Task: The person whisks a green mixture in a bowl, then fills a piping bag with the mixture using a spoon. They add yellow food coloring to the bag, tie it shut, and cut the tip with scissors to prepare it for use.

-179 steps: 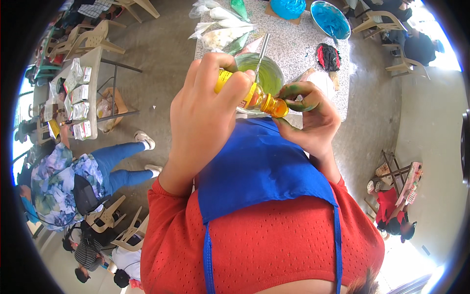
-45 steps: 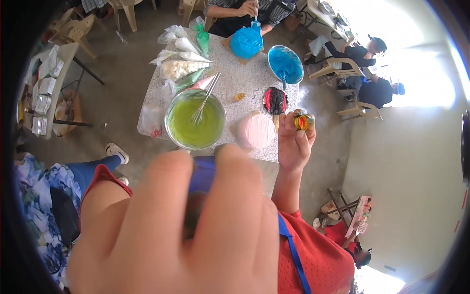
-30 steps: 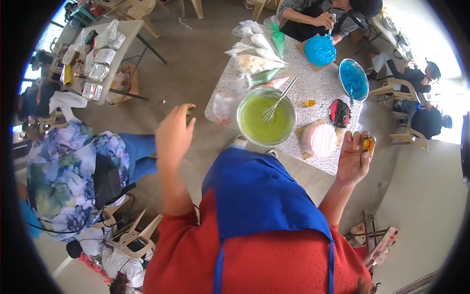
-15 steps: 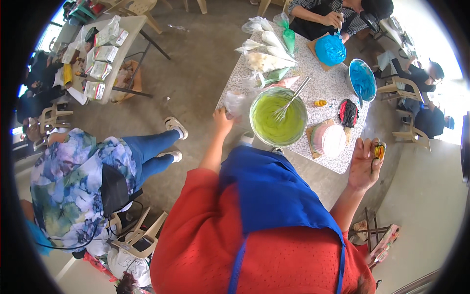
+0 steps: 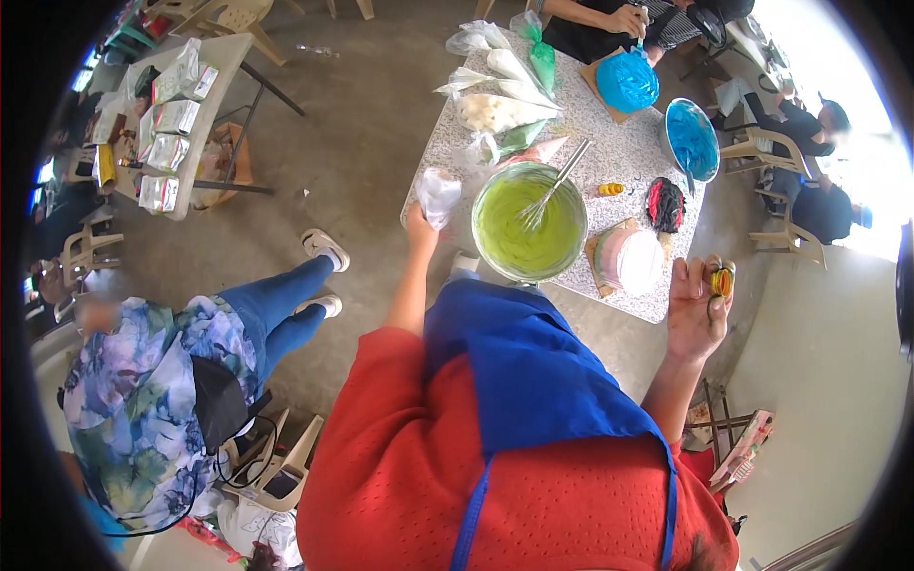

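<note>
At the table's left edge my left hand (image 5: 419, 226) is closed on a clear plastic bag (image 5: 439, 193), which stands up above the fingers. My right hand (image 5: 697, 309) is raised off the table's near right corner, palm up, its fingers closed around a small yellow-orange ring-shaped bundle (image 5: 723, 282) that looks like rubber bands. Between my hands sits a metal bowl (image 5: 481, 249) of light green cream (image 5: 514, 228), with a wire whisk (image 5: 557, 186) leaning in it. A pale pink round cake (image 5: 630, 262) on a board stands right of the bowl.
Filled piping bags (image 5: 505, 100) lie at the speckled table's (image 5: 640, 306) far left. Across it, a person's hand (image 5: 628, 21) works on a blue cake (image 5: 626, 82) beside a bowl of blue cream (image 5: 690, 141). A small yellow bottle (image 5: 610, 189) lies near the whisk. Another person (image 5: 143, 400) is at left.
The plastic bag in my left hand now stands more upright and fuller in shape. The whole view has shifted slightly; my right hand still holds the yellow-orange bundle.
</note>
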Demonstrator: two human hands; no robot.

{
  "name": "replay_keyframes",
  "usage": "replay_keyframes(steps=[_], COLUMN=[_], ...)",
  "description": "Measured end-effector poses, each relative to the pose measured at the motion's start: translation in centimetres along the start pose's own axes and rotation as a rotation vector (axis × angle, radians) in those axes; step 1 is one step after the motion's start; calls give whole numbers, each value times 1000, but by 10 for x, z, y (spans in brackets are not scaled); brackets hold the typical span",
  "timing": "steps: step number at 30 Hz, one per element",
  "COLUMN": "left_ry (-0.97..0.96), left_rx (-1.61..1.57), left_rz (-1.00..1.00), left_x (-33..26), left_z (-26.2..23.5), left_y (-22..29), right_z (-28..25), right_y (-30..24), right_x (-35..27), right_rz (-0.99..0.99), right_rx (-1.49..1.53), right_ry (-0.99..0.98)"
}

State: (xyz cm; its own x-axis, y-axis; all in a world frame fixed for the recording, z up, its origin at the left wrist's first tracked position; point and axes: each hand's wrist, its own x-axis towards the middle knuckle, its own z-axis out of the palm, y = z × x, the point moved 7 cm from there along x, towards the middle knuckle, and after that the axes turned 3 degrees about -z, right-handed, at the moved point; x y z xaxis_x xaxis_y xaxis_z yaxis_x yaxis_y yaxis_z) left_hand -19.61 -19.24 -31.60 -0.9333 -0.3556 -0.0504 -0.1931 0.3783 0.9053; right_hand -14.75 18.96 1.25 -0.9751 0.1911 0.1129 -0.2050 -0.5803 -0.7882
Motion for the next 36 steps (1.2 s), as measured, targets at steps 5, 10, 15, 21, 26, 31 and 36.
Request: replay_keyframes(steps=[5,10,15,21,26,31,36], left_ry=[-214,-285,-552,-807,-797,-961,-987], left_rx=[-195,-178,-518,-761,-708,-650,-716], left_rz=[-54,249,241,-54,-40,-150,-175], left_x=[-6,-19,-48,-95,-119,-122,-129], left_z=[-26,-57,-46,-40,-48,-47,-50], left_y=[37,173,246,309,328,339,345], right_z=[16,34,77,124,138,156,172], right_y=[20,40,43,4,-25,-40,-51], right_x=[7,10,17,-3,-20,-13,-15], right_rz=[31,83,51,-198,-393,-480,-584], right_rx=[-18,-16,-132,-351,-549,-769,-890], right_ry=[-32,-96,-215,-432,-539,-584,-647])
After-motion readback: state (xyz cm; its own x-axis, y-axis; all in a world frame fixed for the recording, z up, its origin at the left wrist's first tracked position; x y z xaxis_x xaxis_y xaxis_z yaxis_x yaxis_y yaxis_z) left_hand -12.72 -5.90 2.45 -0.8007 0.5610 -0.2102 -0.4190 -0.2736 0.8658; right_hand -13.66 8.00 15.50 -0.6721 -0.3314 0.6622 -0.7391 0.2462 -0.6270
